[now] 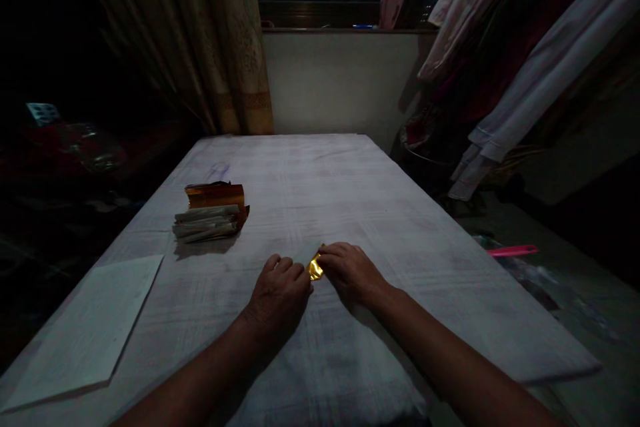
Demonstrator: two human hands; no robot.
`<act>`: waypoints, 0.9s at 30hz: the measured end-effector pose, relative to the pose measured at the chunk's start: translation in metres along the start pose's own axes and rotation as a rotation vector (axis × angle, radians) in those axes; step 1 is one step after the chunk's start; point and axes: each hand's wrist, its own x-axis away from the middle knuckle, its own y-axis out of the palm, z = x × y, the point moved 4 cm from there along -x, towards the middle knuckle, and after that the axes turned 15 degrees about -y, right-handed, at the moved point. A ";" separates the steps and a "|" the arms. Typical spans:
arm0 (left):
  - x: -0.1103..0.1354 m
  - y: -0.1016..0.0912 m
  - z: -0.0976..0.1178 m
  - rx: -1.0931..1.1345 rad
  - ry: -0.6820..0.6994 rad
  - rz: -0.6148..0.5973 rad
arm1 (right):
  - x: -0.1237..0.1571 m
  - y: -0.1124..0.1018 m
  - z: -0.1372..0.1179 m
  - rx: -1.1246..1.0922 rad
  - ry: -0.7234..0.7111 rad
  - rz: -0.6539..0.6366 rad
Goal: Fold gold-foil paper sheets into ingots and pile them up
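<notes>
A small piece of shiny gold foil (pixel 316 268) shows between my two hands, low over the near middle of the table. My left hand (pixel 281 290) is closed, its fingers curled on the foil's left side. From the right, my right hand (pixel 353 271) pinches the foil with bent fingers. Something pale lies just behind the foil, too dim to make out. Further left sits a stack of folded greyish paper strips (pixel 207 223), with a curled sheet of orange-gold foil (pixel 215 196) right behind it.
A white flat sheet or board (pixel 95 327) lies at the table's left edge. The cloth-covered table (pixel 320 167) reaches to the wall. A curtain (pixel 220 40) hangs at back left, clothes (pixel 480 80) at right. A pink-handled item (pixel 513 251) is beyond the right edge.
</notes>
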 end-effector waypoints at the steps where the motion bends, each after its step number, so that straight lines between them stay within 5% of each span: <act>1: -0.002 -0.001 0.000 -0.008 0.008 0.001 | 0.001 0.000 0.001 0.008 -0.029 -0.017; 11: -0.016 0.011 -0.004 -0.174 0.129 -0.143 | 0.007 -0.001 -0.012 0.094 -0.004 -0.037; 20: -0.011 0.013 -0.001 -0.201 -0.009 -0.110 | 0.001 0.004 -0.015 0.096 0.036 0.043; 27: -0.003 0.008 -0.015 -0.153 0.030 -0.088 | 0.003 0.003 -0.011 0.244 -0.042 0.096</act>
